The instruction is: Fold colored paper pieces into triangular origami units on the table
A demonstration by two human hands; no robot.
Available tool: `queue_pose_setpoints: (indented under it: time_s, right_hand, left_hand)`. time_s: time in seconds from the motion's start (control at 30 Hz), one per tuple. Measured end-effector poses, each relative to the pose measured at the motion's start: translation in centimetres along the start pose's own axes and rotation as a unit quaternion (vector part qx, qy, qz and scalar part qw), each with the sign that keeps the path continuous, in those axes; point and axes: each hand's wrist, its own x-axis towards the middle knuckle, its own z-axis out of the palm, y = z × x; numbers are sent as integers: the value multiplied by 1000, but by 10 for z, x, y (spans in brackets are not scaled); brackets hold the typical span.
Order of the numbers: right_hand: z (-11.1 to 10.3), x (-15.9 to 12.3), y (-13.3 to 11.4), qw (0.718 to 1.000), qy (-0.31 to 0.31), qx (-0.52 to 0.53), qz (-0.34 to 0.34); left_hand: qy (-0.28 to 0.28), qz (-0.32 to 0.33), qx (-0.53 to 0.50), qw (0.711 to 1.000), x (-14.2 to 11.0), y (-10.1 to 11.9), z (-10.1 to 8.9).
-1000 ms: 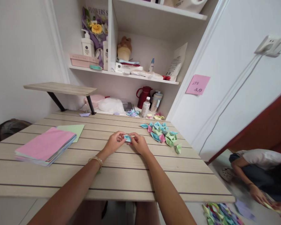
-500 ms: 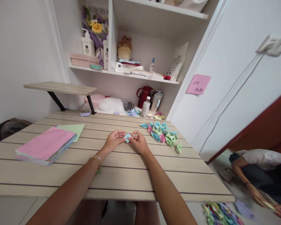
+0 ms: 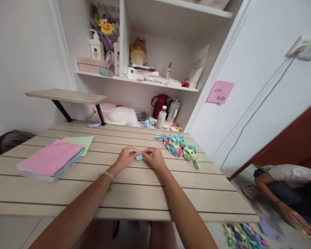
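A small light-blue folded paper piece (image 3: 139,157) lies pinched between my two hands over the middle of the wooden table (image 3: 134,193). My left hand (image 3: 125,158) grips its left end with closed fingers, and a bracelet circles that wrist. My right hand (image 3: 155,159) pinches its right end. A heap of several folded paper pieces (image 3: 180,147) in blue, green and pink lies just to the right of my hands.
A stack of coloured paper sheets (image 3: 50,160), pink on top, rests at the table's left. Shelves hold bottles, a red kettle (image 3: 159,103) and a pink sticky note (image 3: 219,92). Another person (image 3: 287,193) crouches on the floor at right by more folded pieces (image 3: 242,237).
My hands closed in and pressed the blue piece down flatter toward the table. The view shifted slightly. The person on the floor moved a hand.
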Motion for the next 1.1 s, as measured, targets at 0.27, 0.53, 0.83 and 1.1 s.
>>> queue_pose_setpoints:
  time_s: [0.27,0.53,0.83,1.1]
  right_hand:
    - [2,-1,1,999,15,0,46]
    - [5,-3,1,998,-14,24,56]
    - [10,-1,4,985,3,151,78]
    - [9,-2,2,990,3,130,50]
  left_hand:
    - [51,-16,-9,999,1,4,1]
    - [111,-92,-75,987,3,2,2]
    - [79,-100,-93,987,2,1,3]
    - [77,-108,-97,986,1,-3,3]
